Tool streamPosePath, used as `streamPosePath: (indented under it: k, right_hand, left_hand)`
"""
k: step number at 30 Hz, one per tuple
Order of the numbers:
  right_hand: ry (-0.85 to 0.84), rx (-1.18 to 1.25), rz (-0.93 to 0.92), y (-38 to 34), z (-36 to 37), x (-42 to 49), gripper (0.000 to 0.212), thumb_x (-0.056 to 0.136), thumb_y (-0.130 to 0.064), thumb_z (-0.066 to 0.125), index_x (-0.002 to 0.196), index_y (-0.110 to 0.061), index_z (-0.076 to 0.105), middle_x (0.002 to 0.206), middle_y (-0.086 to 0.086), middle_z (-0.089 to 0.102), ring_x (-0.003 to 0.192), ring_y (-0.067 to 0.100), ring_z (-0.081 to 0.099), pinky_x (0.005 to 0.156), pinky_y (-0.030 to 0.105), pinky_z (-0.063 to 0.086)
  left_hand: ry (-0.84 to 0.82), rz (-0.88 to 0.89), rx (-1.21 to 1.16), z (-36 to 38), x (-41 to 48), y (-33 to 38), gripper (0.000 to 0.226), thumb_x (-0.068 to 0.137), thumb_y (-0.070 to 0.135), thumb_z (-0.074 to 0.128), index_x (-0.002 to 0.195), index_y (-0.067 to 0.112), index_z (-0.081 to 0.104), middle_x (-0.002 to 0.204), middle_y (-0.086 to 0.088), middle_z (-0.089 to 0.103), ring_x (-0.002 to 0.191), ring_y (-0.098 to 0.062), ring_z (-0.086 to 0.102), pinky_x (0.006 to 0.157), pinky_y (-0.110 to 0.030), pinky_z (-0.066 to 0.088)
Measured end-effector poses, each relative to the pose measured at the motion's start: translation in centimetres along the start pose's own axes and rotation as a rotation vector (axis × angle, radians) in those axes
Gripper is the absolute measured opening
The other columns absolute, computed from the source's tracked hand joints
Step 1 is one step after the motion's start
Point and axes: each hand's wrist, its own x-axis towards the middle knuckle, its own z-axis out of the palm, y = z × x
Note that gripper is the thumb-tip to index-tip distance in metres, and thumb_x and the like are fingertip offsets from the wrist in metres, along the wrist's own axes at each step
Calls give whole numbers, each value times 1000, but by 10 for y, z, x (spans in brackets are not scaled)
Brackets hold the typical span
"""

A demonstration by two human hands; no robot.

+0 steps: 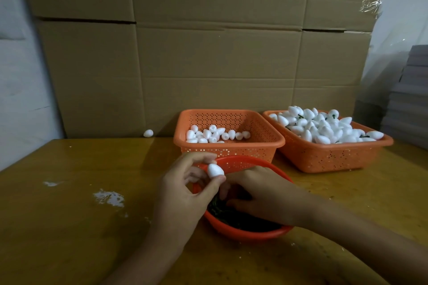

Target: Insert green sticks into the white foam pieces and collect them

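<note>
A white foam piece [215, 171] is pinched in the left hand [185, 190] above the red bowl [254, 233], presumably ready for insertion; the right hand [257, 194] is dipped among the green sticks [231, 215], its grasp hidden.

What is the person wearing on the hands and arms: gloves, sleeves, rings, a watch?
Nothing that shows. The left hand and right hand are bare, with no gloves, rings or tape. The left forearm and right forearm are bare too, no sleeve, watch or band in view.
</note>
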Motion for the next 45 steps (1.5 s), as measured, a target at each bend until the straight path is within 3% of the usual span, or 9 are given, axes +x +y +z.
streamPosePath:
  k: [3,8,13,16,23,34,38,42,45]
  right_hand:
    - [11,20,11,2,0,-2,19,91,-22,76,105,-32,68,109,-29,55,105,-10,50,93,24,48]
    - [21,64,-13,2,2,-2,24,90,-15,77,110,-24,67,111,-19,63,105,-1,57,92,30,49]
    - [57,63,-9,4,3,-1,33,93,-17,74,122,-28,62,112,-21,63,102,-8,53,89,17,45]
    - [76,48,5,5,4,-1,35,94,-20,73,127,-28,62,114,-22,63,99,-14,49,85,8,37]
    - [34,46,21,2,1,-2,25,94,-26,74,117,-28,65,118,-19,62,112,0,56,96,30,48]
    - [33,226,130,11,-1,0,21,85,-20,82,102,-32,77,98,-20,75,94,-7,69,87,23,57]
    - [60,360,158,12,-1,2,18,84,-18,86,95,-28,77,92,-19,78,91,-8,72,87,20,57]
    - [99,435,165,11,-3,1,16,86,-16,84,98,-24,77,94,-16,80,94,-4,74,94,27,57]
    - [165,454,143,9,-5,0,15,90,-11,78,101,-22,76,93,-13,79,90,1,75,87,30,61]
  left_hand:
    - [-4,46,18,0,1,-1,31,82,11,87,100,32,74,107,16,70,98,-13,72,81,-24,59]
    - [-6,90,-39,0,1,-1,34,83,-1,84,97,29,74,105,11,75,103,-17,73,79,-22,58]
    - [-21,12,-84,1,0,0,42,84,3,84,110,32,71,109,17,74,105,-7,71,79,-17,57]
    - [-30,-6,-124,1,0,2,38,83,5,84,107,31,69,109,17,73,108,-4,71,82,-16,56]
    - [-39,68,-119,0,1,0,31,83,-4,82,98,21,73,106,8,70,109,-14,71,86,-19,57]
    - [-28,34,-112,0,0,1,44,82,1,85,113,31,73,107,9,69,107,-14,70,83,-19,58]
    - [-27,65,-65,0,1,0,28,80,7,88,99,23,74,102,9,68,100,-20,70,82,-25,58]
    - [-12,28,-105,1,-1,1,27,79,21,88,99,25,70,97,6,71,95,-20,71,79,-24,58]
    - [-13,2,-132,2,-2,2,28,79,35,82,101,26,68,96,8,72,95,-17,72,80,-23,58]
